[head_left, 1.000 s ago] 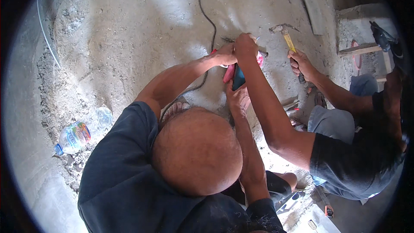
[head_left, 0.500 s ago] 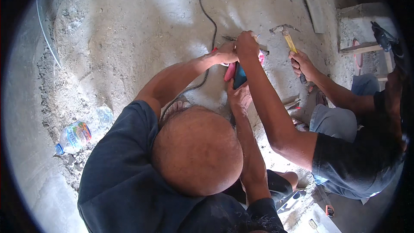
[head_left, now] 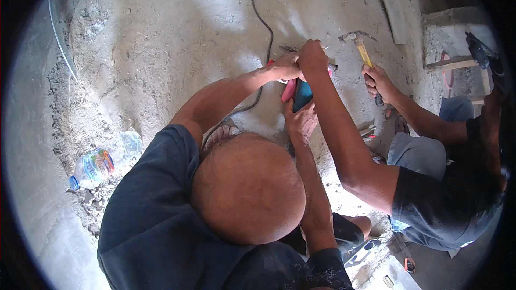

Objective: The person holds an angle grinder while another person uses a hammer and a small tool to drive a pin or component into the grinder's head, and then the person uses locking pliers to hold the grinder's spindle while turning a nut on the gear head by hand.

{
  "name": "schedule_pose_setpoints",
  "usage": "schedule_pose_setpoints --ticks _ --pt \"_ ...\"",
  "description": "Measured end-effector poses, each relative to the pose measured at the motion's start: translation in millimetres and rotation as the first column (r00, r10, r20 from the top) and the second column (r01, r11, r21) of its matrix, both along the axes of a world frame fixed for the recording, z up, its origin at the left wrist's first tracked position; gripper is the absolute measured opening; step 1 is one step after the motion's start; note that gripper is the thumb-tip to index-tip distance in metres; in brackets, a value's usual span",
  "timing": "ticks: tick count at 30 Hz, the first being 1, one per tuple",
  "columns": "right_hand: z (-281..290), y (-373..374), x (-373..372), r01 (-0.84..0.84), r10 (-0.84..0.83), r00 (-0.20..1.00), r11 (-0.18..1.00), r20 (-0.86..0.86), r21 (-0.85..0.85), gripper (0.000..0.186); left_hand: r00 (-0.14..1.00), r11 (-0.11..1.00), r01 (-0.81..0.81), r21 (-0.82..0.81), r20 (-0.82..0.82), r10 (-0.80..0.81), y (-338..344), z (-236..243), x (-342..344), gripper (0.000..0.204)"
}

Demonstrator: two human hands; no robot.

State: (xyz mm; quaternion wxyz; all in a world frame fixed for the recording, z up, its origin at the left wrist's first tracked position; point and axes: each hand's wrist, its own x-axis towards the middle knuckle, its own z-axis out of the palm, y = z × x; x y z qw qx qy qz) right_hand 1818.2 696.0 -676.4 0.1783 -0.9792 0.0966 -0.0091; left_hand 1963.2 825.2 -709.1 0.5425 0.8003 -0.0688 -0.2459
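Neither of my own hands is in view. In front of me crouches a person in a dark shirt, seen from behind and above. That person's left hand (head_left: 285, 67) and right hand (head_left: 302, 121) are at a teal and red object (head_left: 303, 95), perhaps a power tool, mostly hidden by hands. A second person, at the right, reaches in with a closed hand (head_left: 314, 58) over its far end. What these fingers grip is hidden. The same person's other hand (head_left: 378, 82) holds a hammer (head_left: 363, 51) with a yellow and black handle, its head raised.
A black cord (head_left: 268, 27) with a plug runs over the rough concrete floor (head_left: 161, 37). At the left lies a clear plastic bottle (head_left: 94, 169) with a blue cap. A flat board (head_left: 394, 16) lies at the far right, near a wooden frame (head_left: 450, 63).
The view has shifted slightly. The second person's hand over the teal and red object has moved a little to the right, covering more of its pink part. The hammer stays held up.
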Motion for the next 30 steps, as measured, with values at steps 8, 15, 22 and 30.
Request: schedule_pose_setpoints --ticks 8,15,22,30 --pt "-2 -1 2 -0.011 0.01 0.999 1.0 0.042 0.008 0.091 0.993 0.991 -0.099 -0.094 0.056 0.105 0 6 -5 0.038" --pt "-5 -2 1 -0.019 0.018 0.999 1.0 0.037 0.017 0.09 0.989 0.985 -0.094 -0.146 0.101 0.109 -3 -6 0 0.042" --pt "-15 -6 2 -0.065 0.064 0.986 0.998 0.152 0.0 0.088 0.985 0.984 -0.105 -0.145 0.124 0.123 -4 -17 2 0.046" --pt "-17 -8 3 -0.088 0.092 0.981 0.996 0.172 -0.026 0.088 0.972 0.993 -0.027 -0.111 0.231 0.052 -3 -22 1 0.041"
